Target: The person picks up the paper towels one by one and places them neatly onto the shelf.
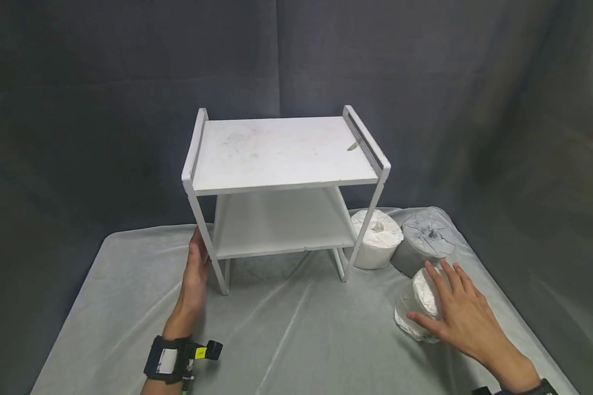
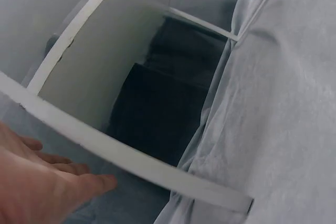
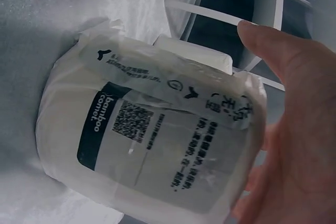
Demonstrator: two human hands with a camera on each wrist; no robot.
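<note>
A white two-tier shelf rack (image 1: 286, 153) stands on the cloth-covered table. My left hand (image 1: 195, 274) is beside its left leg, fingers extended along the outer side; the left wrist view shows the fingers (image 2: 79, 174) close to the white frame. At the right, my right hand (image 1: 466, 312) is spread over the top of a wrapped toilet paper roll (image 1: 417, 310). In the right wrist view that roll (image 3: 157, 135) has a dark label and a QR code. The thumb (image 3: 268, 40) stands apart from it, and the other fingers are partly hidden behind its top end.
A white wrapped roll (image 1: 378, 238) stands by the rack's right legs, and a greyer wrapped roll (image 1: 425, 238) stands beside it. Dark curtains (image 1: 296, 66) hang behind the table and at both sides. Pale cloth (image 1: 296, 334) with creases covers the table.
</note>
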